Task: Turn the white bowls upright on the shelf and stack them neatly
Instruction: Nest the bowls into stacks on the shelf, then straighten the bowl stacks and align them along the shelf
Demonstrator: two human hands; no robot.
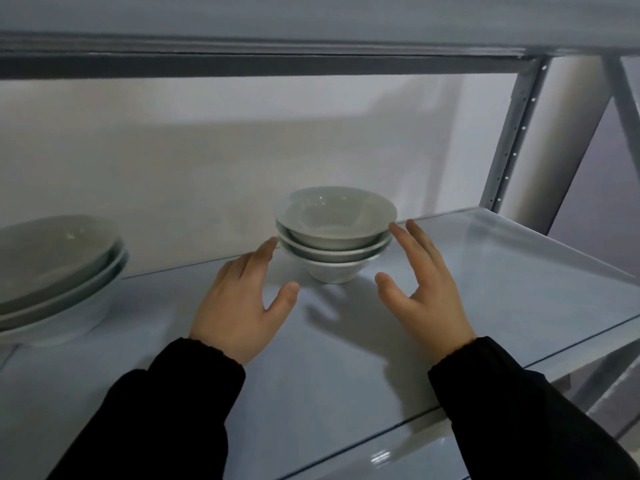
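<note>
A person's two bare hands flank a stack of three white bowls (334, 233) on a pale, glossy shelf (346, 393). The stack lies straight ahead of both palms, between them. The left hand (239, 306) is on the stack's left and the right hand (426, 289) on its right, about equally near.

Both hands are spread wide, fingers straight and thumbs held apart, and neither grips anything. The left fingertips (269, 244) reach the rims of the lower bowls. The right fingertips (394, 227) reach the rim of the top bowl. Whether they touch the china or stop just short cannot be told from this view.

The bowls stand mouth up and nested one inside another. The stack is round, so its only axis runs upright, and a squeeze from either flank looks equally open. The rims do not quite line up: the upper bowls sit slightly off centre on the small foot of the bottom one. A light nudge from both sides would probably square them. The glaze is smooth and faintly greenish in the dim light, and likely slippery.

Well to the left of the stack sit larger shallow dishes (59, 271), also nested. Behind and to the right of the stack rises a perforated metal post (512, 140). Black sleeves (166, 410) cover both forearms.
</note>
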